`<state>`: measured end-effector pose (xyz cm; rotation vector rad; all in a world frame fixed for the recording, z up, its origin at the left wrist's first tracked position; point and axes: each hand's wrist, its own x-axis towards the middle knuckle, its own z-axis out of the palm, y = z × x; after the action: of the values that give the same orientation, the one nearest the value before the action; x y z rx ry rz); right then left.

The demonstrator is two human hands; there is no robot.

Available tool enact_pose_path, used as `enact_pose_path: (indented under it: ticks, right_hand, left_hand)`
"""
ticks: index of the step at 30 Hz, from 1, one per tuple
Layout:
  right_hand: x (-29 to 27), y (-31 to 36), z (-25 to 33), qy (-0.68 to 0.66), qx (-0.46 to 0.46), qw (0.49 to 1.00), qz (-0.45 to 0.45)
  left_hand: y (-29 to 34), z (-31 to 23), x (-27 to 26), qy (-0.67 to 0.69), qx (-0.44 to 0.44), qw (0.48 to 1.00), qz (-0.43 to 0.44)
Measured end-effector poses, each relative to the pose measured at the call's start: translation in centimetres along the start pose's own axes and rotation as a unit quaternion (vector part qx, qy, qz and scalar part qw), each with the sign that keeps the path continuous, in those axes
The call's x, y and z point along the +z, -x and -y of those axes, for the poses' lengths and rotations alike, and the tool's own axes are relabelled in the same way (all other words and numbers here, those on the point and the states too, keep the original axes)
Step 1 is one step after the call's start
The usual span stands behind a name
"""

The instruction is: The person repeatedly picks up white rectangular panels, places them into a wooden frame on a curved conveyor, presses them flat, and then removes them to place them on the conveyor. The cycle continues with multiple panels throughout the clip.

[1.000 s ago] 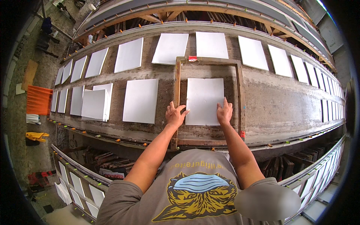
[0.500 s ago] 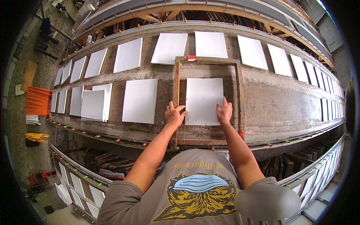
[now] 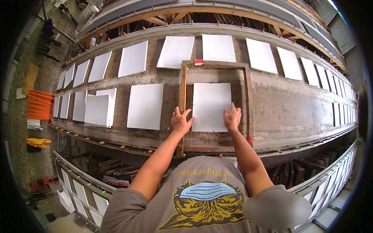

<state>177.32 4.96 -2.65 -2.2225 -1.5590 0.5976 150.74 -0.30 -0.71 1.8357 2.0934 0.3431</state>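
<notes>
Landmark: wooden frame (image 3: 182,97), a rectangle of rough timber rails lying flat on the long grey tabletop (image 3: 295,112).
Central sheet: white sheet (image 3: 210,105), flat, matte, rectangular, lies inside the wooden frame, nearer its left rail than its right; bare tabletop shows along its right and far sides within the frame.
Left hand: left hand (image 3: 182,121) rests at the near left corner of the white sheet, just inside the frame's left rail; its grip is spread, fingers fanned flat, pinching nothing.
Right hand: right hand (image 3: 232,117) lies on the near right edge of the white sheet, inside the frame's right rail; grip spread, fingers flat and extended.
Open room: right of the frame the tabletop is bare concrete-like surface out to its near edge; a strip of bare surface also lies between the frame's near rail and the tabletop edge.
Neighbours left: a large white panel (image 3: 145,105) lies just left of the frame, apart from it; a stacked pair of panels (image 3: 99,108) sits further left.
Neighbours beyond: a row of white panels (image 3: 176,51) lies past the frame's far rail, the closest ones nearly meeting it.
Marker: a small red tag (image 3: 199,62) sits on the frame's far rail.
Below the tabletop: racks of panels (image 3: 81,192) stand under the near edge.
</notes>
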Motion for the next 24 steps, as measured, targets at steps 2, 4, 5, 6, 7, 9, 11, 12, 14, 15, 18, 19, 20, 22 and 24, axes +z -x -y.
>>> enact_pose_path:
  ticks: [2, 4, 5, 6, 7, 9, 11, 12, 14, 15, 18, 19, 20, 22, 24]
  right_hand:
    - [0.3, 0.2, 0.1, 0.016, -0.006, 1.000, -0.012]
    - [0.5, 0.5, 0.2, 0.012, -0.003, 0.999, -0.033]
    - [0.5, 0.7, 0.5, 0.010, -0.004, 0.999, -0.042]
    - [0.3, 0.7, 0.8, 0.014, -0.012, 0.999, -0.047]
    - [-0.1, 0.7, 1.0, 0.018, -0.021, 0.998, -0.052]
    - [-0.8, 0.6, 1.2, 0.028, -0.042, 0.997, -0.063]
    - [-1.4, 0.2, 1.2, 0.041, -0.071, 0.994, -0.072]
    - [-1.7, 0.0, 1.5, 0.040, -0.094, 0.992, -0.075]
    - [-2.0, -0.5, 2.2, 0.037, -0.140, 0.986, -0.082]
    - [-1.6, -0.9, 2.1, 0.034, -0.182, 0.978, -0.092]
    - [-0.7, -1.3, 2.2, 0.067, -0.250, 0.962, -0.082]
    - [-0.3, -1.5, 2.0, 0.082, -0.257, 0.962, -0.048]
    - [0.5, -1.2, 1.6, 0.091, -0.259, 0.961, -0.021]
    - [1.5, -0.8, 0.7, 0.109, -0.235, 0.965, 0.047]
    - [1.4, -0.9, 1.2, 0.113, -0.220, 0.967, 0.061]
  left_hand:
    - [0.3, -0.6, -1.0, 0.003, 0.000, 1.000, -0.004]
    - [0.3, -0.9, -1.0, -0.014, 0.031, 0.999, -0.037]
    - [0.2, -0.8, -0.7, -0.032, 0.059, 0.995, -0.071]
    - [0.0, -0.7, -0.4, -0.051, 0.087, 0.990, -0.103]
    - [-0.3, -1.0, 0.1, -0.055, 0.100, 0.989, -0.090]
    - [-1.2, -3.7, 0.0, -0.061, 0.130, 0.988, -0.061]
    - [-2.3, -6.0, 0.3, -0.063, 0.139, 0.988, -0.006]
    - [-3.0, -6.7, 1.2, -0.063, 0.149, 0.987, -0.005]
    - [-4.4, -7.9, 2.5, -0.074, 0.148, 0.986, 0.030]
    - [-5.0, -8.1, 3.5, -0.088, 0.143, 0.985, 0.034]
    - [-6.0, -8.3, 5.5, -0.115, 0.114, 0.983, 0.086]
    - [-6.2, -8.1, 5.7, -0.100, 0.126, 0.984, 0.075]
    - [-6.1, -7.7, 5.7, -0.087, 0.137, 0.985, 0.066]
    - [-5.7, -7.4, 5.7, -0.070, 0.152, 0.985, 0.051]
    - [-5.5, -7.3, 5.7, -0.066, 0.147, 0.985, 0.055]
